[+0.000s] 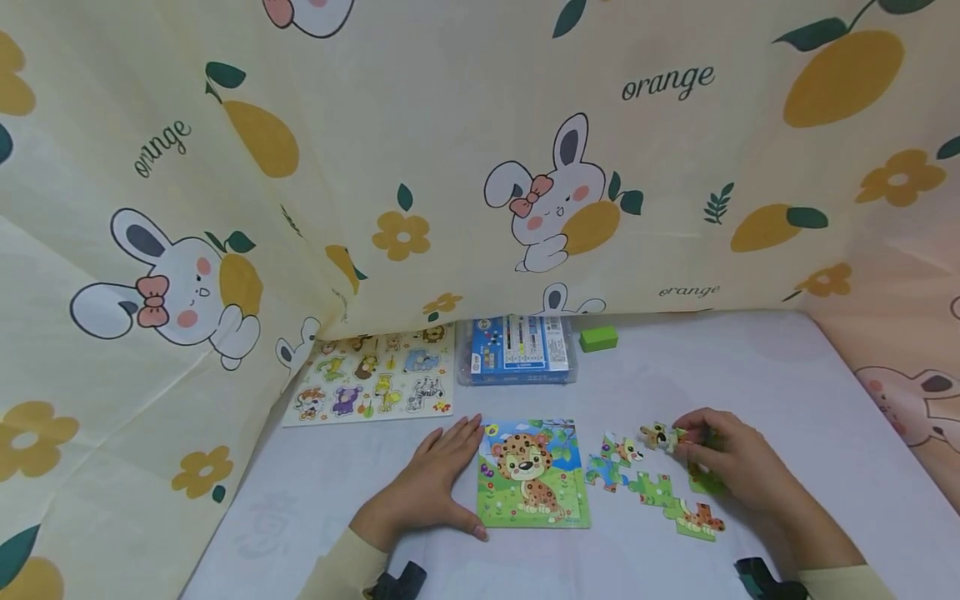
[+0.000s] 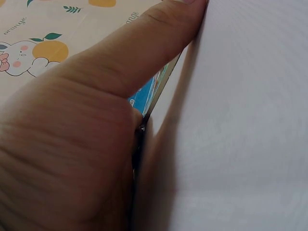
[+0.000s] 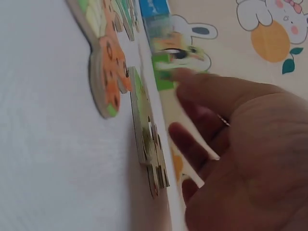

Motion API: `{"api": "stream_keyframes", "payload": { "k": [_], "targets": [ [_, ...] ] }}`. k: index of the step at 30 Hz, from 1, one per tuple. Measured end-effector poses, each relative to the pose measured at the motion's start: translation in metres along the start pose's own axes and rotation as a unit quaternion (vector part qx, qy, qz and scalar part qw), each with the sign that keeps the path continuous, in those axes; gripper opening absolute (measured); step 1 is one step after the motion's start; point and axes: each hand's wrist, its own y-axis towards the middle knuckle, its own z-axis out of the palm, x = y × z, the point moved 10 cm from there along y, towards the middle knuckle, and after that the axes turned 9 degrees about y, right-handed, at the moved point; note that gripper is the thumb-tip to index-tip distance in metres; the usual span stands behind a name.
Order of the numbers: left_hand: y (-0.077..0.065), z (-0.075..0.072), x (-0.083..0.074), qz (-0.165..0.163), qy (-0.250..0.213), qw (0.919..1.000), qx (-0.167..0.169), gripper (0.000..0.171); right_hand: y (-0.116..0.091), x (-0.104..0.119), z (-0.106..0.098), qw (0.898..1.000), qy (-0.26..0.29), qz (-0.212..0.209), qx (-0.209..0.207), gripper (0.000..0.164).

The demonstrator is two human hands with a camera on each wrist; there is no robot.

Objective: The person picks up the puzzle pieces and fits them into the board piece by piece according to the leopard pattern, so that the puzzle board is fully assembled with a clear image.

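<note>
My right hand [image 1: 738, 458] pinches a jigsaw puzzle piece [image 1: 660, 436] with part of an animal face on it, raised over the table. The same piece [image 3: 178, 48] is blurred at the fingertips in the right wrist view. Below and left of it lie loose puzzle pieces: a blue and green group [image 1: 603, 472], green ones [image 1: 656, 490] and a spotted orange one [image 1: 703, 518]. Another green piece [image 1: 703, 481] lies partly under the hand. My left hand [image 1: 431, 483], fingers spread, rests along the left edge of a square leopard picture board [image 1: 528, 479]; its thumb [image 2: 144, 45] is extended.
Behind the board stands a clear case with a blue label [image 1: 517, 350]. A sheet of animal pictures [image 1: 375, 375] lies left of it, a green block [image 1: 598, 338] right of it. A patterned curtain [image 1: 450, 167] hangs at the back and sides of the white table [image 1: 600, 567].
</note>
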Motion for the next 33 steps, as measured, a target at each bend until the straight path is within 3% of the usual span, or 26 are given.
{"api": "stream_keyframes", "payload": {
  "k": [5, 10, 16, 19, 26, 33],
  "targets": [
    [0.0, -0.001, 0.0, 0.0, -0.001, 1.0, -0.002, 0.138, -0.003, 0.004, -0.003, 0.997, 0.07, -0.002, -0.024, 0.027],
    [0.0, -0.002, -0.001, -0.001, 0.0, 1.0, -0.003, 0.138, -0.003, 0.014, 0.006, 0.99, 0.139, -0.023, -0.006, 0.023],
    [0.0, -0.002, -0.001, 0.001, -0.001, 1.0, -0.002, 0.138, -0.003, 0.032, 0.023, 0.987, 0.154, -0.046, 0.016, 0.027],
    [0.0, -0.002, -0.002, 0.0, -0.003, 1.0, 0.0, 0.138, -0.003, 0.036, 0.031, 0.985, 0.166, -0.039, 0.024, 0.03],
    [0.001, -0.002, -0.001, -0.001, 0.0, 1.0, 0.001, 0.138, 0.003, 0.048, 0.056, 0.964, 0.256, -0.018, 0.07, 0.043],
    [0.0, -0.001, -0.002, 0.0, -0.006, 1.0, 0.001, 0.14, 0.007, 0.058, 0.076, 0.96, 0.27, -0.001, 0.079, 0.036]
  ]
}}
